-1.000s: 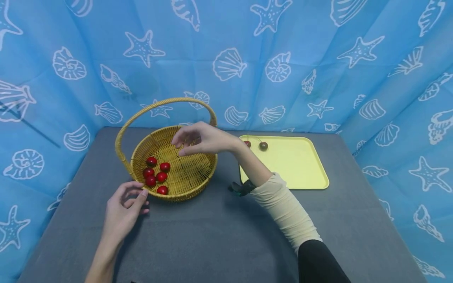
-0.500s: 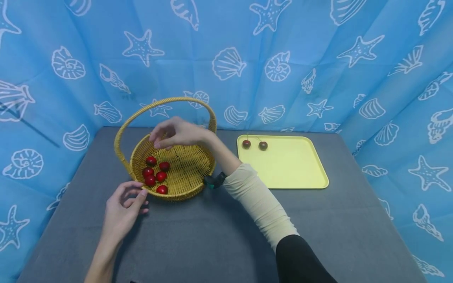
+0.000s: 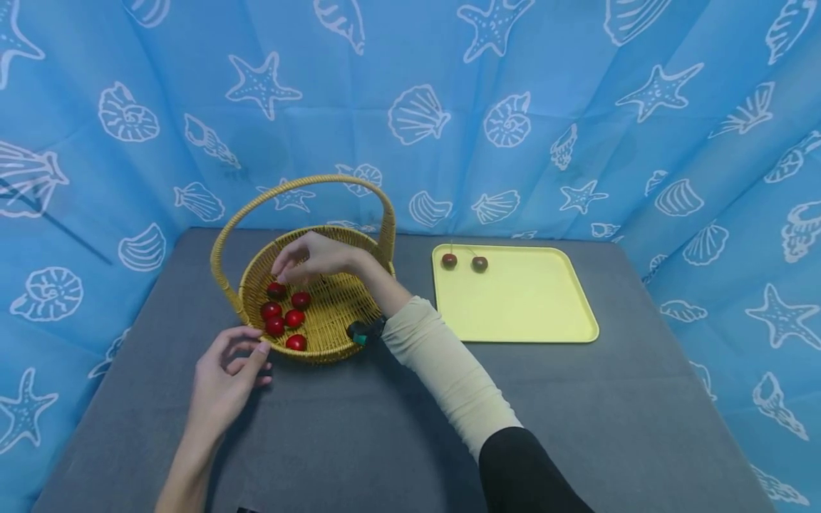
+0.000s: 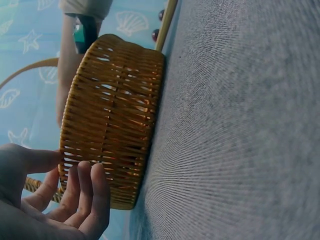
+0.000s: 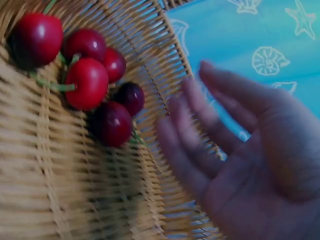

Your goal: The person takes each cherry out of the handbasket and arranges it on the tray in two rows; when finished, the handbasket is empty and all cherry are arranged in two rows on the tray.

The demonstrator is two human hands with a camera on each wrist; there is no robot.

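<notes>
A round woven basket [image 3: 349, 296] with a tall arched handle stands on the grey table, several red cherries [image 3: 295, 318] gathered in its left part. My left hand [image 3: 224, 377] pinches the near-left rim between thumb and fingers; the left wrist view has its fingers against the woven wall [image 4: 112, 110]. Inside the basket, above the cherries, my right hand [image 3: 317, 256] reaches in from the right. Its fingers are loosely bent and hold nothing in the right wrist view, where the cherries [image 5: 87, 82] with green stems lie just beside the fingertips [image 5: 167, 127], apart from them.
Right of the basket lies a yellow tray [image 3: 519, 296] with two dark cherries [image 3: 479, 264] near its back-left corner. A blue shell-patterned curtain [image 3: 410, 171] hangs behind the table [image 3: 398, 442]. The basket's handle [image 3: 301, 187] arches behind my right hand.
My right hand has moved left across the basket, then lowered toward the cherries. Its forearm has come off the tray, showing both cherries there fully. The left hand stays at the rim.
</notes>
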